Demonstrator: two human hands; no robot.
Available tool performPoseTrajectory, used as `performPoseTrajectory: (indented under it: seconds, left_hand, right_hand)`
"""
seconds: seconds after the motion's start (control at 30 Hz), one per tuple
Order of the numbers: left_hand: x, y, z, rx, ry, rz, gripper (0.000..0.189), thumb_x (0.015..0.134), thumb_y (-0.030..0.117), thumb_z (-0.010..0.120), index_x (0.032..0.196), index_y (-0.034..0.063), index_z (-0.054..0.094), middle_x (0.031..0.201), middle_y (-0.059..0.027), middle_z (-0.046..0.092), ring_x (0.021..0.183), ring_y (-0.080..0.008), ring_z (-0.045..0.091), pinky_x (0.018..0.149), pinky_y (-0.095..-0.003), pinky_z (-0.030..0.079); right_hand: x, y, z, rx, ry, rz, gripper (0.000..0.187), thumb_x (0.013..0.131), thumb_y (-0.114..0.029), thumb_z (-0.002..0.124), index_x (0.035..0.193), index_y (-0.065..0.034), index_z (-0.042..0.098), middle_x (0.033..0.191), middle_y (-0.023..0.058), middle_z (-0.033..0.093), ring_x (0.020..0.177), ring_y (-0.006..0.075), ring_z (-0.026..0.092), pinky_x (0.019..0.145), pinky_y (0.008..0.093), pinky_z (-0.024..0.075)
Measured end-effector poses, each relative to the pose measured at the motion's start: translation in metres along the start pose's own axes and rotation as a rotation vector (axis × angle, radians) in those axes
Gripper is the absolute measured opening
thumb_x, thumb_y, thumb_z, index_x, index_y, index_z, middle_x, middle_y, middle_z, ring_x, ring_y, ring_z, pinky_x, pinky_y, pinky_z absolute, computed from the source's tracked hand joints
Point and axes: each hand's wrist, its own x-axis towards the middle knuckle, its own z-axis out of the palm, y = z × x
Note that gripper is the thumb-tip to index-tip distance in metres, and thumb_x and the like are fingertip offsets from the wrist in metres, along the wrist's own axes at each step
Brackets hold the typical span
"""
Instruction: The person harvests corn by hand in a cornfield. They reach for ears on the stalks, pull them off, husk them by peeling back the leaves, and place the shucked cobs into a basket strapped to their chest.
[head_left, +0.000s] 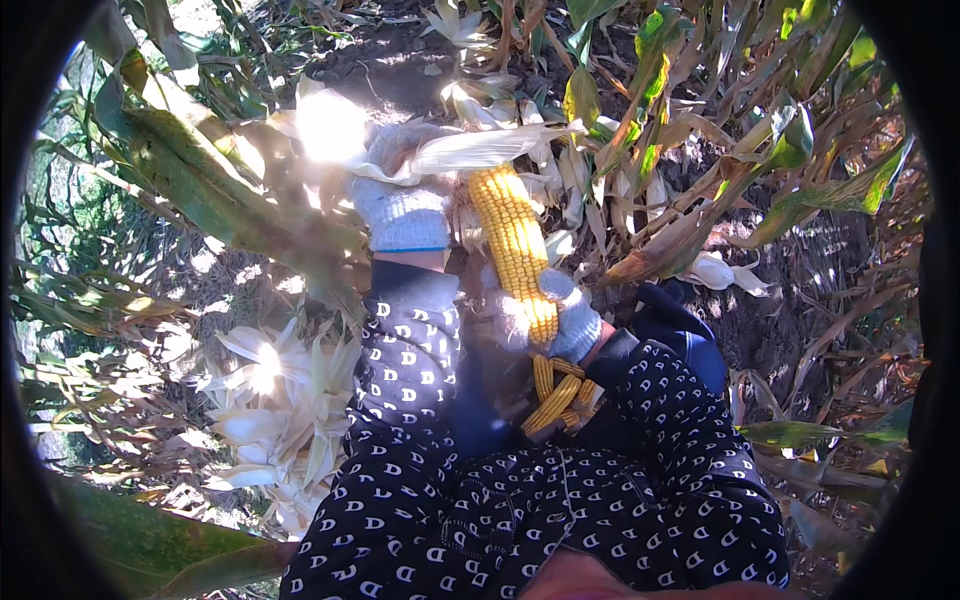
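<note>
Both my hands wear pale knitted gloves. My right hand (574, 315) grips the lower end of a husked yellow corn ear (514, 240), which points up and slightly left. My left hand (401, 202) is beside the ear's upper end, with pale corn husk (480, 150) and silk around its fingers; glare and husk partly hide how firmly it holds them. Several husked corn ears (553, 401) lie in a pile below my right hand, close to my body.
A heap of stripped husks (281, 405) lies on the ground at the left. Long corn leaves (202, 180) hang across the upper left. Dry and green stalks (690, 172) crowd the right side. A pale husk (720, 271) rests on soil at the right, beyond dark blue fabric (694, 337).
</note>
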Motion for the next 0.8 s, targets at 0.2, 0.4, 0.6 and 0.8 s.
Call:
performPoseTrajectory:
  seconds: [0.2, 0.4, 0.6, 0.8]
  left_hand:
    - [0.02, 0.022, -0.03, 0.049, 0.008, 0.037, 0.033, 0.097, 0.039, 0.055, 0.1, 0.0063, 0.06, 0.088, -0.0121, 0.063, 0.081, -0.0268, 0.063, 0.075, -0.0412, 0.054]
    - [0.055, 0.03, -0.065, 0.807, 0.101, 0.139, 0.039, 0.095, 0.04, 0.061, 0.108, 0.0032, 0.06, 0.093, -0.0139, 0.066, 0.087, -0.0272, 0.065, 0.08, -0.0409, 0.054]
    - [0.072, 0.049, -0.099, 1.497, 0.042, 0.192, 0.048, 0.092, 0.041, 0.066, 0.117, 0.0001, 0.06, 0.099, -0.0158, 0.068, 0.093, -0.0277, 0.066, 0.084, -0.0405, 0.053]
    - [0.038, 0.092, -0.097, 1.829, -0.035, 0.092, 0.058, 0.09, 0.041, 0.072, 0.125, -0.003, 0.059, 0.104, -0.0176, 0.07, 0.099, -0.0282, 0.068, 0.089, -0.0401, 0.053]
  right_hand:
    - [0.001, 0.0, 0.01, -0.578, 0.405, -0.011, 0.048, 0.096, -0.02, 0.065, 0.138, -0.0017, 0.051, 0.118, 0.01, 0.065, 0.103, 0.018, 0.064, 0.089, 0.0333, 0.0556]
    - [-0.001, -0.038, -0.004, -1.146, 0.611, -0.158, 0.068, 0.085, -0.031, 0.08, 0.138, -0.0014, 0.049, 0.114, 0.0106, 0.066, 0.102, 0.016, 0.064, 0.086, 0.0303, 0.0544]
    - [-0.006, -0.055, 0.0, -1.992, 0.853, 0.353, 0.094, 0.075, -0.054, 0.077, 0.146, -0.0019, 0.044, 0.129, 0.0216, 0.063, 0.117, 0.0329, 0.062, 0.096, 0.0393, 0.0489]
    - [-0.072, -0.042, -0.09, -1.969, 0.581, 1.536, 0.072, 0.059, -0.044, 0.091, 0.12, -0.0115, 0.072, 0.119, 0.0133, 0.071, 0.111, 0.0316, 0.067, 0.092, 0.0423, 0.0521]
